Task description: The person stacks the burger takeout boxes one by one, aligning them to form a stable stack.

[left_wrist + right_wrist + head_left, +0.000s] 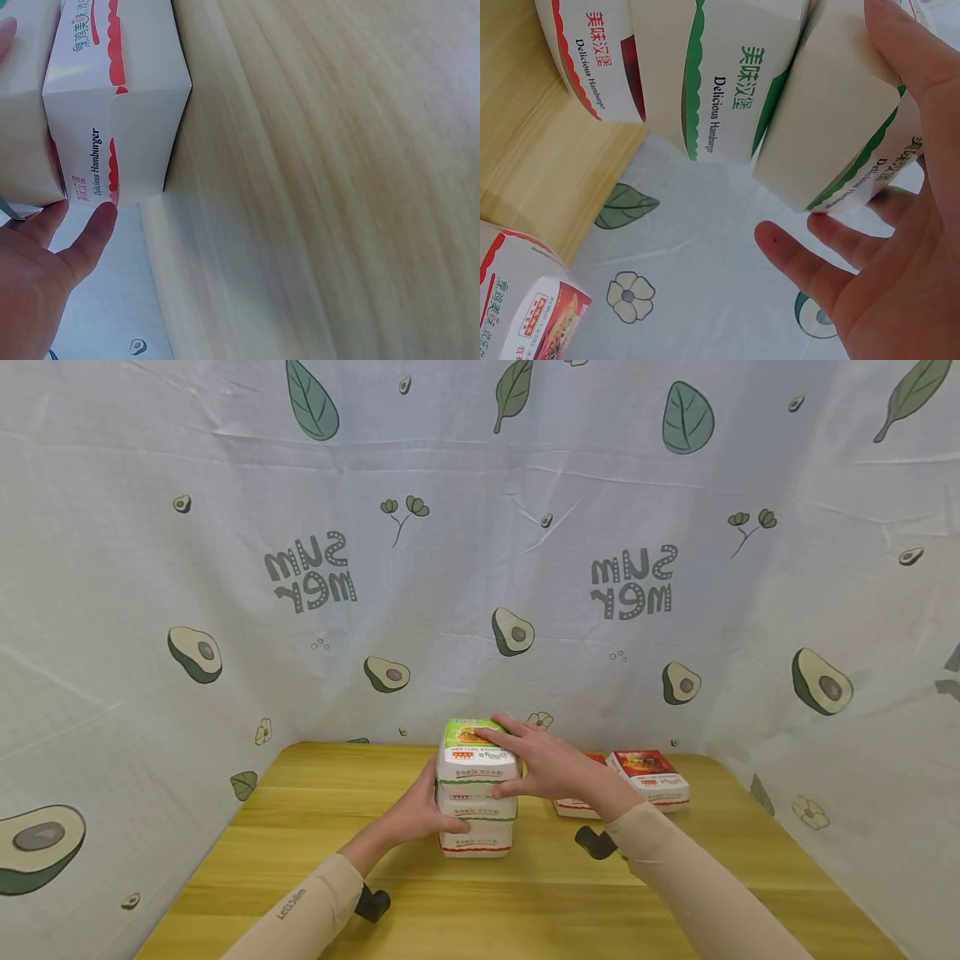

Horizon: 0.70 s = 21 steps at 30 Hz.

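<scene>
Three white burger boxes form a stack at the back middle of the table. The top burger box (480, 768) has a green lid picture, the middle box (491, 808) a green scalloped edge, and the bottom box (480, 842) a red one. My left hand (412, 810) grips the lower two boxes from the left, thumb along the front and fingertips at the rear. From the right, my right hand (551, 764) holds the top box, its thumb at the front and some fingers over the lid. In the right wrist view, that box (832, 112) leans slightly away from the one below.
Two more burger boxes with red lids stand right of the stack: one box (652, 781) in plain sight, the other box (576, 808) partly behind my right hand. A patterned cloth (480, 568) hangs behind the wooden table (300, 827).
</scene>
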Each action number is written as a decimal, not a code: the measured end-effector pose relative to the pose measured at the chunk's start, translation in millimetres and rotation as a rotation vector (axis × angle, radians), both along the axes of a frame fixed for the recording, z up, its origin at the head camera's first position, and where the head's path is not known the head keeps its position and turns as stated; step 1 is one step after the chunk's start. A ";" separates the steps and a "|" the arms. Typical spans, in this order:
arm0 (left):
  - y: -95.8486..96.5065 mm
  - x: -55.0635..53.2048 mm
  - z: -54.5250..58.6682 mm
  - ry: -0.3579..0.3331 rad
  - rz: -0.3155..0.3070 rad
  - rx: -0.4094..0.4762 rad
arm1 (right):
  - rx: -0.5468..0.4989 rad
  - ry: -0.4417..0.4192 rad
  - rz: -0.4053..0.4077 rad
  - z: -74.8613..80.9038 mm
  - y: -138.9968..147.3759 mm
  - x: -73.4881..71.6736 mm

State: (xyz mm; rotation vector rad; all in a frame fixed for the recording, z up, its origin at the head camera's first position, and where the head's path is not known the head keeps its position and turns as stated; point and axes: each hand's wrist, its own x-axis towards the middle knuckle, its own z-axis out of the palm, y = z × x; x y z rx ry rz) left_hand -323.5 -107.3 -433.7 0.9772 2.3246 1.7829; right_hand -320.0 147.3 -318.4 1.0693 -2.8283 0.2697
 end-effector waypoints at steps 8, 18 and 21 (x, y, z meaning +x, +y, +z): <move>0.3 1.5 1.7 0.012 -0.008 0.000 | -0.003 -0.017 0.009 -0.5 1.2 -0.7; 0.7 3.2 4.6 -0.010 -0.023 -0.007 | -0.014 -0.016 0.013 -0.9 1.6 0.9; 0.6 3.6 4.4 -0.031 -0.033 0.008 | -0.018 -0.007 0.022 -1.1 1.6 1.6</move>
